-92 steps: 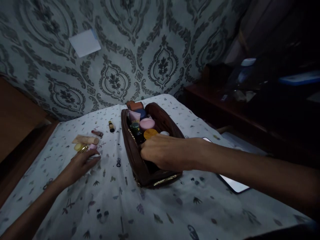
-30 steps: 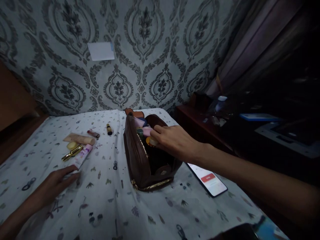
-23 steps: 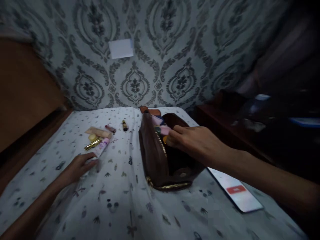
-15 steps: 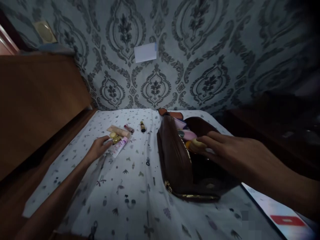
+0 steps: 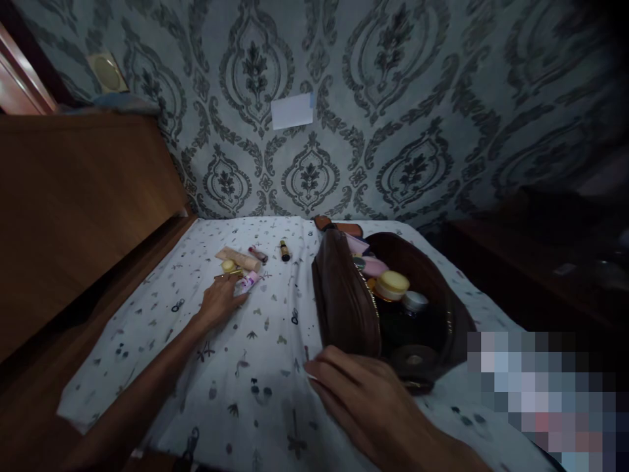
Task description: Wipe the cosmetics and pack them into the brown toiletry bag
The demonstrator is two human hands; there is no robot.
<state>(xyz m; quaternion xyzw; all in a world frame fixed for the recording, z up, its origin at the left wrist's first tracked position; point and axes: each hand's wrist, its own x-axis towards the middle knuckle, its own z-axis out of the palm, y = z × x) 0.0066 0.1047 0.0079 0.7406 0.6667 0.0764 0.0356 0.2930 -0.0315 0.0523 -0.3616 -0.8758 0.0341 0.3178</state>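
Observation:
An open brown cosmetic bag point(image 5: 344, 308) stands on the patterned white sheet point(image 5: 255, 373). Inside it I see a yellow-lidded jar point(image 5: 392, 284), a silver-capped item point(image 5: 415, 300) and a pink container point(image 5: 376, 265). My right hand point(image 5: 354, 390) is outside the bag, low over the sheet by its near end, fingers loosely extended with nothing seen in them. My left hand point(image 5: 223, 299) lies flat on the sheet, its fingertips on a pink tube point(image 5: 248, 282). Beside that are a beige tube point(image 5: 238, 259), a small yellow pot point(image 5: 227, 265), a lipstick point(image 5: 258, 254) and a small dark bottle point(image 5: 284, 250).
A tall wooden board point(image 5: 73, 216) borders the bed on the left. Patterned wallpaper with a white note point(image 5: 291, 110) stands behind. Dark furniture point(image 5: 540, 262) sits to the right. A pixelated patch point(image 5: 535, 387) covers the lower right.
My right hand has come out of the bag and dropped to its near end, uncovering the jars. My left hand slid forward onto the pink tube. The view swung left.

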